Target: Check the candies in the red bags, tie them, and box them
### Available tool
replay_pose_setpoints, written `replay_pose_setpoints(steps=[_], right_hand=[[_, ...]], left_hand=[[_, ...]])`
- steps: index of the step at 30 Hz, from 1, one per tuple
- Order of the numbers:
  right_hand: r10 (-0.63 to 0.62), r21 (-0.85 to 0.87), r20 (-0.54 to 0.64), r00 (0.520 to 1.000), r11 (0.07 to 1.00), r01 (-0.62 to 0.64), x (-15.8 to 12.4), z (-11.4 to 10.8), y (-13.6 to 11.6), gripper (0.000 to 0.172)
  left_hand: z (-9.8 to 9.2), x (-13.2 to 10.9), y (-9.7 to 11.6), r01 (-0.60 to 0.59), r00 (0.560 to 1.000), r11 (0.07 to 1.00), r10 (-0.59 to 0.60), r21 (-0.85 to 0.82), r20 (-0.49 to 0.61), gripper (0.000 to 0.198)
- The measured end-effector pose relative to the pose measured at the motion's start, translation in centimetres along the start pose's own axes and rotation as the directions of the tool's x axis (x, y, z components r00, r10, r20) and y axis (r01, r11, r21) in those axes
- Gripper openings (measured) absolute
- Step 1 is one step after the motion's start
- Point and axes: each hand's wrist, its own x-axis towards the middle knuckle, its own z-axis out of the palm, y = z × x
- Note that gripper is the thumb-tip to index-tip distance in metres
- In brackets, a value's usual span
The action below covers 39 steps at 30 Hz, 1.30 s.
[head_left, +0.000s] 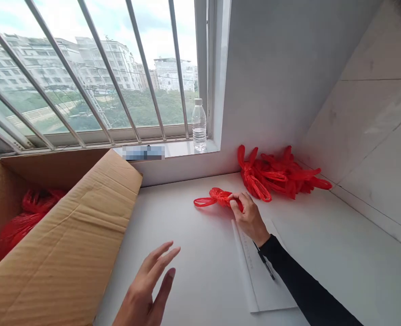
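Note:
Pinched between the fingers of my right hand is a knotted red plastic bag, its loop pointing left, low over the white tabletop. My left hand hovers over the table nearer to me, fingers apart and holding nothing. A pile of knotted red plastic bags lies against the wall, beyond my right hand. Below my right wrist are an open notebook with some writing and a black pen, partly covered by my black sleeve.
At the left stands an open cardboard box with red plastic bags inside. A clear water bottle is on the windowsill beside a blurred-out flat item. Metal bars cross the window, and a tiled wall bounds the right side.

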Motion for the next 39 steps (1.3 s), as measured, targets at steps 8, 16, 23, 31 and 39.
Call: replay_pose_setpoints(steps=[8,16,23,31,39], right_hand=[[0.156,0.327,0.362,0.919,0.902,-0.282,-6.5,-2.3,-5.0,0.020],[0.359,0.336,-0.120,0.926,0.892,-0.302,-10.1,-3.0,-5.1,0.026],[0.093,0.167,0.287,0.953,0.975,-0.146,-11.1,-2.1,-6.1,0.017],[0.352,0.149,0.278,0.894,0.903,-0.402,-11.1,-3.7,-5.0,0.024],[0.318,0.168,0.452,0.834,0.888,-0.429,-11.7,-3.6,-6.8,0.025]], left_hand=[[4.6,0.5,2.0,0.249,0.968,0.927,-0.227,-0.280,0.108,0.051],[4.7,-0.3,3.5,0.425,0.905,0.712,-0.335,-0.559,0.262,0.035],[4.4,-0.6,4.2,0.517,0.855,0.530,-0.357,-0.672,0.376,0.036],[3.6,-3.0,1.8,0.532,0.789,0.449,-0.570,-0.718,0.227,0.041],[1.7,-2.1,5.0,0.501,0.861,0.638,-0.436,-0.585,0.261,0.047]])
